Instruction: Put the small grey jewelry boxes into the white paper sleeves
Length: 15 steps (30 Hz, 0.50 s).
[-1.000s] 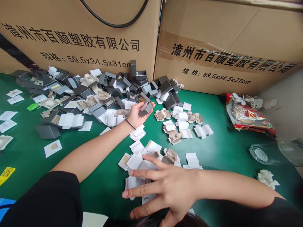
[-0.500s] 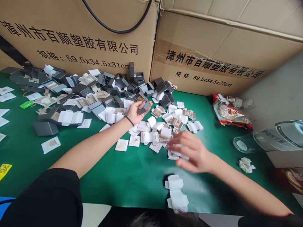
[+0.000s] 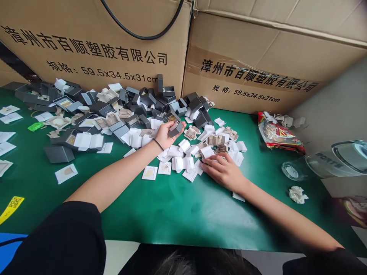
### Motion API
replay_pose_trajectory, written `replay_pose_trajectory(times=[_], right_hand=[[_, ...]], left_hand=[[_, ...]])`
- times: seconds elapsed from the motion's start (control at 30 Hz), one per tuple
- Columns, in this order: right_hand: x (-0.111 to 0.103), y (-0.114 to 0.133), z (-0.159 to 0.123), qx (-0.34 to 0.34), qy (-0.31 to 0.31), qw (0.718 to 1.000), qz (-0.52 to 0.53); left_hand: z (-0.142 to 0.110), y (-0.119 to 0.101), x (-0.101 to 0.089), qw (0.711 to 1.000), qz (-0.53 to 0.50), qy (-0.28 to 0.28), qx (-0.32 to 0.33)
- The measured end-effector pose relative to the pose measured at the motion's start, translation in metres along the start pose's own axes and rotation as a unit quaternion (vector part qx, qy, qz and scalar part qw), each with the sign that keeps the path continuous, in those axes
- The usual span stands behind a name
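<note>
My left hand (image 3: 169, 134) is closed around a small dark grey gift box (image 3: 175, 130) and holds it over the edge of the heap. Below and beside it lie several folded white card inserts (image 3: 174, 151). My right hand (image 3: 222, 170) lies palm down on the right part of the insert pile, its fingers stretched over white cards. Whatever is directly under that palm is hidden. A white card piece (image 3: 238, 196) shows just beneath the right wrist. In front of the pile lie two flat square cards, one of them a white card (image 3: 149, 173) with a yellowish patch.
Dark grey boxes (image 3: 99, 108), many with raised lids, heap up against large cardboard cartons (image 3: 94, 23). A red snack bag (image 3: 279, 133), a clear bottle (image 3: 323, 165) and crumpled tissue (image 3: 298, 194) are on the right. A yellow label (image 3: 13, 208) lies at left on the green tabletop (image 3: 172, 214).
My right hand has moved forward and down onto the insert pile. The unfolded white insert near the front edge is gone from there. My left hand keeps holding the grey box.
</note>
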State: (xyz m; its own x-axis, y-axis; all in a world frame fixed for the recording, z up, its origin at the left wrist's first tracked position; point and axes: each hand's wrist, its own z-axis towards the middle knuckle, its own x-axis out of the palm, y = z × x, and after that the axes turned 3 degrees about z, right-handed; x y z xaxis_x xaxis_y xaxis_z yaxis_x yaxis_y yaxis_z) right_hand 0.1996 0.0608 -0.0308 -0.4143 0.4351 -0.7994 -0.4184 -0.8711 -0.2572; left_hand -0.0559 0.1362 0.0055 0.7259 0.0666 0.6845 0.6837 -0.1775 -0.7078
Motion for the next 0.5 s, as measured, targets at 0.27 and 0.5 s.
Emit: replay_pose_trajectory(times=[0.27,0.5], right_hand=[[0.003,0.018,0.019,-0.099,0.018,0.99,0.098],[0.015,0.021,0.04,-0.178,-0.013,0.984,0.018]], left_hand=[[0.001,0.0,0.001,1.0,0.002,0.006,-0.002],[0.003,0.004,-0.003,0.997,0.071,0.026,-0.009]])
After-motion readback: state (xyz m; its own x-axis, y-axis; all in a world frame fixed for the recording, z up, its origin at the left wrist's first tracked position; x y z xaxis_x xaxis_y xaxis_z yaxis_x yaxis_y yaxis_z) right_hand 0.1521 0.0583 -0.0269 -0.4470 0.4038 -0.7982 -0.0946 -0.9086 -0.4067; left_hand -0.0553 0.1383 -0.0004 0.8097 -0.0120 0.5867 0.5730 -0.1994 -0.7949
